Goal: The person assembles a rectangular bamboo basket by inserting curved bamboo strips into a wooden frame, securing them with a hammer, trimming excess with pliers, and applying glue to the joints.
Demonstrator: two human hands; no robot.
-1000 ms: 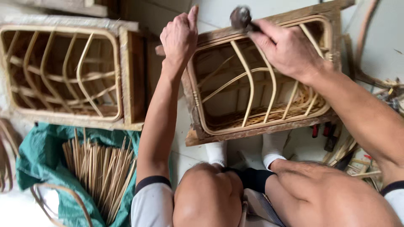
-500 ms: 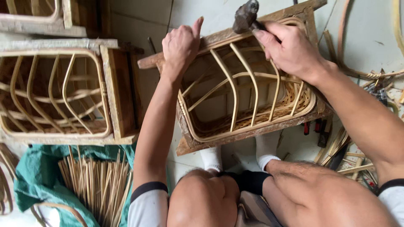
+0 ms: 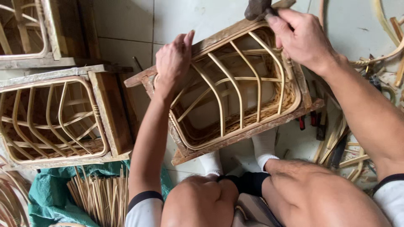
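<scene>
A rattan basket frame in a wooden mould (image 3: 235, 101) rests tilted in front of my knees. My left hand (image 3: 173, 63) presses on the mould's near-left upper edge, fingers flat over the rim. My right hand (image 3: 299, 35) is closed around the handle of a dark-headed hammer (image 3: 256, 8), whose head sits at the mould's far right corner. Curved cane ribs cross the open inside of the frame.
A second rattan frame in a wooden mould (image 3: 54, 117) lies to the left, another (image 3: 25, 29) beyond it. A bundle of cane sticks (image 3: 99, 195) lies on green cloth (image 3: 46, 197). Tools with red handles (image 3: 309, 120) and loose cane pieces (image 3: 378, 59) lie at the right on the tiled floor.
The view has dropped and shifted, so the frame sits higher and more tilted. My right hand with the hammer stays at the far corner; my left hand slid down along the left edge.
</scene>
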